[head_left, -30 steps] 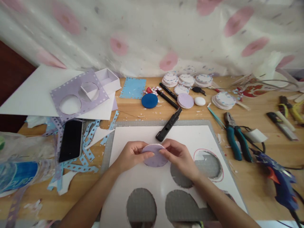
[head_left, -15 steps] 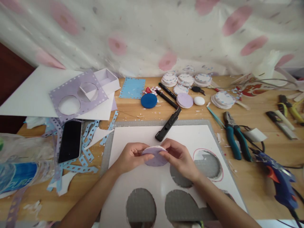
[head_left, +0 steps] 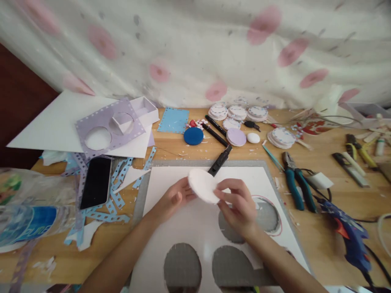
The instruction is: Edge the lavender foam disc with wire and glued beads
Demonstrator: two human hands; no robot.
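The right hand [head_left: 240,205] pinches a white disc [head_left: 201,186]; bottle label [head_left: 42,224] reads "PURE".

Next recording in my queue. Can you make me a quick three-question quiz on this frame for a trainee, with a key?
1. What does the right hand pinch?
A) a blue disc
B) a white disc
C) a pair of pliers

2. True or false: the phone lies on the cutting mat.

3. Fill in: the purple sheet has ___ large round holes.

Key:
1. B.
2. False; the phone lies beyond the mat's left edge, beside blue paper strips.
3. Two.
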